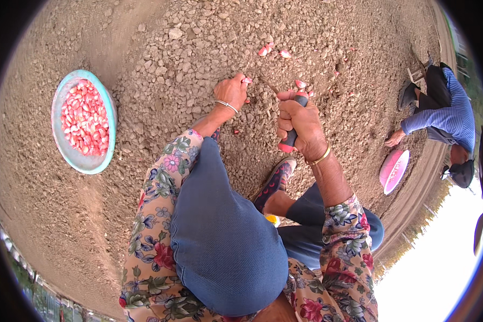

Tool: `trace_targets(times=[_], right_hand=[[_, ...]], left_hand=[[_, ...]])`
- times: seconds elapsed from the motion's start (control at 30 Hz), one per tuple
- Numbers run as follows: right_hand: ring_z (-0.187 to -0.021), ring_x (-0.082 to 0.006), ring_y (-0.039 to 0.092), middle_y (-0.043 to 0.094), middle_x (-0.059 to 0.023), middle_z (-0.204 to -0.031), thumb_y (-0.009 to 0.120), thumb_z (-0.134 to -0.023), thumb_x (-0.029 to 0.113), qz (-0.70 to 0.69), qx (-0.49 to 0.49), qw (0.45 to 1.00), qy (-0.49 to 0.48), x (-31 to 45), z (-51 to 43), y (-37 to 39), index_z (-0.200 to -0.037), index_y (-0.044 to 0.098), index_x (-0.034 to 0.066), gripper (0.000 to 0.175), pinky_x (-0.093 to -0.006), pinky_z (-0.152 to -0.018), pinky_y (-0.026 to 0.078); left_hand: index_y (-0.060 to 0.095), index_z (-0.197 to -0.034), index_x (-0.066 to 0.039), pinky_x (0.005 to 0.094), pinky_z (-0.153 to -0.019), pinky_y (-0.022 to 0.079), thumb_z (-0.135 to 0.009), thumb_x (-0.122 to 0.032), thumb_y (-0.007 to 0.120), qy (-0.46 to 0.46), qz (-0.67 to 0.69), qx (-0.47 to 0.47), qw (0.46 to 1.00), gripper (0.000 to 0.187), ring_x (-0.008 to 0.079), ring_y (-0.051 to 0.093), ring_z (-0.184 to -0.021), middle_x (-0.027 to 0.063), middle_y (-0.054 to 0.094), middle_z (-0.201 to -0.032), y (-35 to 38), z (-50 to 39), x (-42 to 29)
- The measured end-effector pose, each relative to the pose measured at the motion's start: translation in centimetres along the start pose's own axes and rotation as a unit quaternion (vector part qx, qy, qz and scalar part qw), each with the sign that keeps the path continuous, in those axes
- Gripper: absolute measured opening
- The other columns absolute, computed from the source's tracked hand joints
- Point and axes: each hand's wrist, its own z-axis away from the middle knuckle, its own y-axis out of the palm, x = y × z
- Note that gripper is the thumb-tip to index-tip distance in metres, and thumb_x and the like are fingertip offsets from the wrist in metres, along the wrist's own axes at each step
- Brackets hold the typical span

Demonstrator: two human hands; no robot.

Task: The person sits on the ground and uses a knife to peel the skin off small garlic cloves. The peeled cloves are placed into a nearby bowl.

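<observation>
My left hand (230,95), with a silver bangle at its wrist, is low over the crumbly soil (193,60). Between its fingertips is a red-coated clove (247,80) that looks like garlic. My right hand (300,118) grips the black and red handle of a small hand tool (292,139). Its narrow metal blade (269,85) points toward the left hand's fingers, close to the ground; the exact shape of its tip is hard to tell. Loose cloves (300,84) lie just beyond the right hand, and others (263,50) rest farther out on the soil.
On the left, a teal-rimmed basin (112,133) holds many red-coated cloves (84,116). A co-worker in a striped top (461,108) crouches at the right, one hand (394,138) near a pink basin (386,171). My patterned shoe (274,181) and bent knee (221,225) are close below my hands.
</observation>
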Motion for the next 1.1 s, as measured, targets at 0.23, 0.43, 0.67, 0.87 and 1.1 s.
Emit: trace_targets(times=[0.23,0.43,0.67,0.87,1.1], right_hand=[[-0.045,-0.0085,0.036,0.04,0.0024,-0.064,0.054,-0.088,0.001,0.01,0.027,0.999,0.04,2.9,-0.7,-1.0,-0.107,0.051,0.0038,0.02,-0.0287,-0.038,0.035],[-0.046,-0.004,0.032,0.034,0.0075,-0.063,0.053,-0.092,0.004,0.022,0.049,0.996,0.07,5.0,-1.1,-1.7,-0.108,0.052,0.0056,0.016,-0.0237,-0.039,0.032],[-0.046,-0.0027,0.033,0.035,0.0082,-0.063,0.057,-0.093,0.006,0.032,0.069,0.992,0.101,7.3,-2.0,-2.8,-0.112,0.05,0.0056,0.02,-0.022,-0.039,0.031],[-0.046,-0.0026,0.032,0.035,0.0081,-0.063,0.056,-0.093,0.006,0.018,0.083,0.992,0.095,7.1,-1.8,-3.4,-0.112,0.05,0.005,0.02,-0.0222,-0.038,0.03],[-0.045,-0.0049,0.035,0.038,0.0053,-0.064,0.054,-0.09,0.002,-0.003,0.073,0.99,0.119,7.9,0.1,-4.8,-0.106,0.051,0.0049,0.017,-0.0243,-0.038,0.032]], left_hand=[[0.063,-0.088,-0.008,0.0508,-0.059,0.048,-0.091,-0.029,0.056,0.043,0.018,0.06,0.997,0.023,0.0393,0.064,-0.066,0.0181,0.065,-0.07,-1.4,-0.7,-1.2],[0.063,-0.088,-0.004,0.0519,-0.065,0.05,-0.092,-0.03,0.056,0.091,-0.083,0.145,0.982,0.027,0.0386,0.066,-0.071,0.0184,0.066,-0.072,-0.4,-3.5,-2.9],[0.069,-0.083,-0.003,0.0497,-0.067,0.052,-0.088,-0.024,0.061,0.091,-0.138,0.191,0.968,0.023,0.037,0.068,-0.074,0.0186,0.069,-0.075,1.2,-5.5,-4.8],[0.07,-0.082,-0.002,0.0454,-0.074,0.054,-0.077,-0.01,0.062,0.07,-0.139,0.151,0.976,0.013,0.0349,0.07,-0.081,0.0196,0.07,-0.079,1.7,-5.0,-5.8],[0.071,-0.084,-0.006,0.0452,-0.074,0.054,-0.076,-0.011,0.062,0.034,-0.119,0.147,0.981,0.012,0.0356,0.069,-0.082,0.0185,0.07,-0.082,2.3,-5.5,-5.1]])
